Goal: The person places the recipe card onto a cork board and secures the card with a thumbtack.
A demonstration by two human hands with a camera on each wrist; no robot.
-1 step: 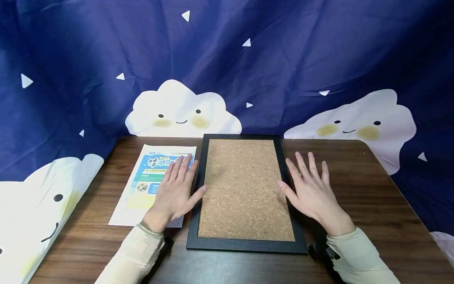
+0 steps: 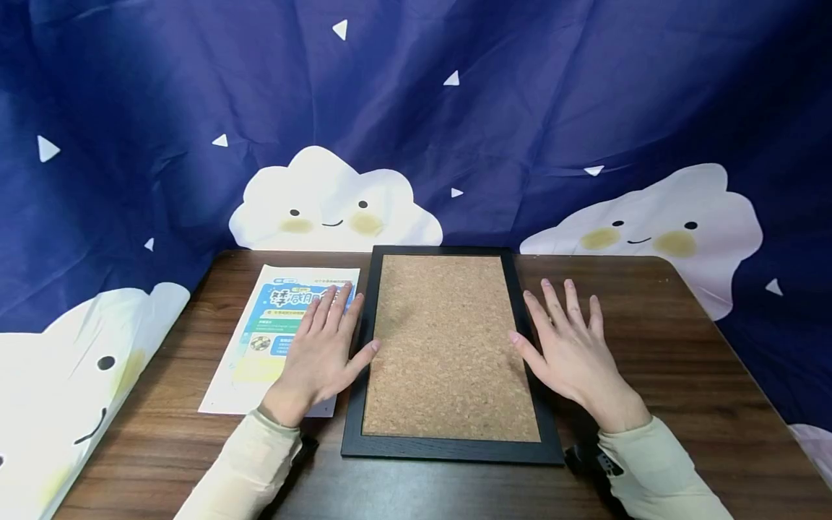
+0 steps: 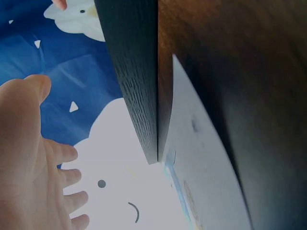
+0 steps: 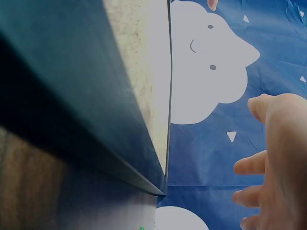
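Note:
A cork board (image 2: 448, 347) in a black frame (image 2: 451, 449) lies flat in the middle of the table. To its left is a printed paper sheet (image 2: 224, 393), partly covered by my left hand (image 2: 318, 361). That hand has its fingers spread and straight, its thumb over the frame's left side. In the left wrist view, space shows between the hand (image 3: 29, 158) and the sheet (image 3: 201, 139). My right hand (image 2: 575, 354) is spread out too, beside the frame's right edge. The right wrist view shows the hand (image 4: 285, 158) apart from the frame (image 4: 72, 62). Neither hand holds anything.
The brown wooden table (image 2: 676, 361) extends on both sides of the frame. Behind it hangs a dark blue cloth (image 2: 390, 87) with smiling white clouds and small white triangles. Dark straps (image 2: 588, 458) sit at the wrists, below the pale sleeves (image 2: 656, 469).

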